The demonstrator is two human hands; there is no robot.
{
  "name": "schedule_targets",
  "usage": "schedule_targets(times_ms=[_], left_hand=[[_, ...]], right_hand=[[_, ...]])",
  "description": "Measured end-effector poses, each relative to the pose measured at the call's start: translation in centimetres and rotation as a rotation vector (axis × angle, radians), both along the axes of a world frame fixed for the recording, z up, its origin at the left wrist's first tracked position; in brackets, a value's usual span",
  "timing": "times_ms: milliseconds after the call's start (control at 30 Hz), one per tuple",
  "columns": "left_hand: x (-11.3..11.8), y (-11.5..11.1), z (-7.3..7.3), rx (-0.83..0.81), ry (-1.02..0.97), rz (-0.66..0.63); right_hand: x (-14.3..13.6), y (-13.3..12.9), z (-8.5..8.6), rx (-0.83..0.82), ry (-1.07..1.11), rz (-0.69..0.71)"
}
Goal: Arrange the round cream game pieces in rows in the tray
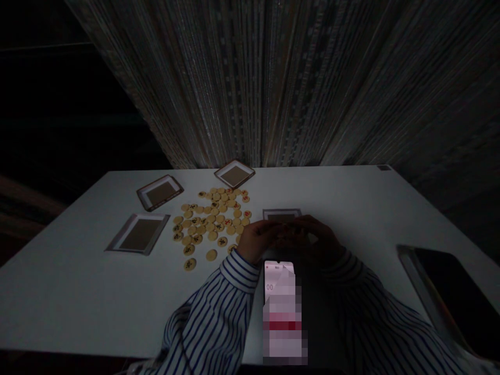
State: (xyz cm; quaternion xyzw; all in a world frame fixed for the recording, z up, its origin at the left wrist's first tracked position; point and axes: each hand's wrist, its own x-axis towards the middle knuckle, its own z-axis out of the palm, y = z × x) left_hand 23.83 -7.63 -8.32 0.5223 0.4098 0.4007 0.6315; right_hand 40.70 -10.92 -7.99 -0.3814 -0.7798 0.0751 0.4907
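My left hand (255, 239) and my right hand (322, 239) are close together at the middle of the table, fingers bent inward and closed. Between them is a dim, brownish thing, too dark to make out. Just beyond my fingers lies a small framed tray (265, 213), partly covered by my hands. Left of my left hand, many round wooden Chinese chess pieces (211, 227) are scattered loosely, some showing red or black characters. A lit phone (279, 271) lies below my hands between the striped sleeves, its lower screen pixelated.
Three more shallow trays with brown centres sit around the pieces: one at the back (252, 171), one at upper left (141, 197), one at left (117, 245). A dark, flat device (457, 291) lies at the right edge of the white table (78, 307). A string curtain (250, 94) hangs behind.
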Motion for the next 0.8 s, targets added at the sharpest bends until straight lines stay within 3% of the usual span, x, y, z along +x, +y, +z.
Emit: schedule_targets(times_ms=[300, 567, 800], left_hand=[[0.3, -0.3, 0.9, -0.022, -0.038, 0.024], [0.2, -0.5, 0.8, 0.053, 0.006, 0.044], [0.1, -0.3, 1.2, 0.114, 0.109, 0.157]], right_hand=[[0.0, -0.3, 0.4, -0.019, -0.043, -0.014], [0.4, 0.3, 0.8, 0.031, -0.137, -0.029], [2.4, 0.9, 2.3, -0.077, -0.316, -0.073]])
